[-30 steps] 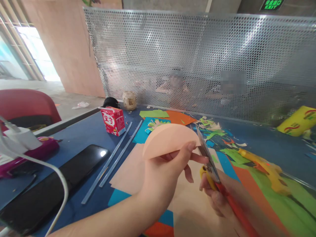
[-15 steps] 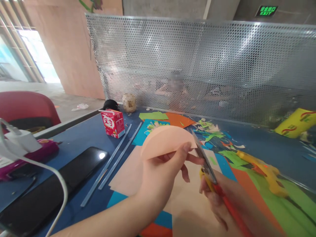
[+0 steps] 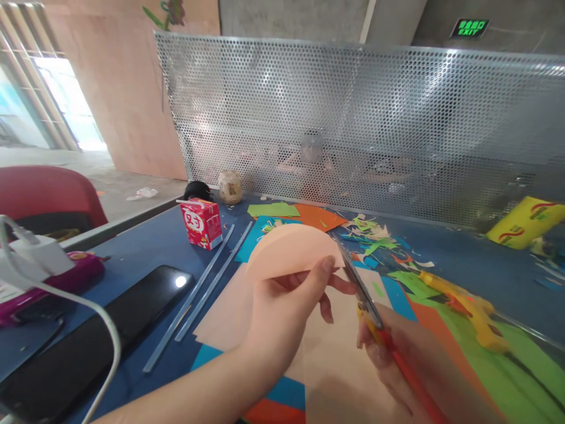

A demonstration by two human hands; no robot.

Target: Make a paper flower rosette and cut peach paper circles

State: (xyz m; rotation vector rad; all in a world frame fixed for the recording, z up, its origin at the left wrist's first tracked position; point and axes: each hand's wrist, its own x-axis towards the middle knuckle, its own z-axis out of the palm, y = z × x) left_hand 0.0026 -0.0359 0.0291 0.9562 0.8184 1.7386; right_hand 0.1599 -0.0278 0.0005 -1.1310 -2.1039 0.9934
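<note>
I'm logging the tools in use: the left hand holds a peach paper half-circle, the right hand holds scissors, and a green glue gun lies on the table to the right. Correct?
Not quite. The glue gun is yellow, not green, as the head view shows; it lies partly on green paper. The rest stands: the left hand holds the peach paper half-circle, the right hand the scissors.

A perforated metal screen (image 3: 353,129) backs the blue table (image 3: 145,247); daylight enters a window (image 3: 66,106) left.
</note>
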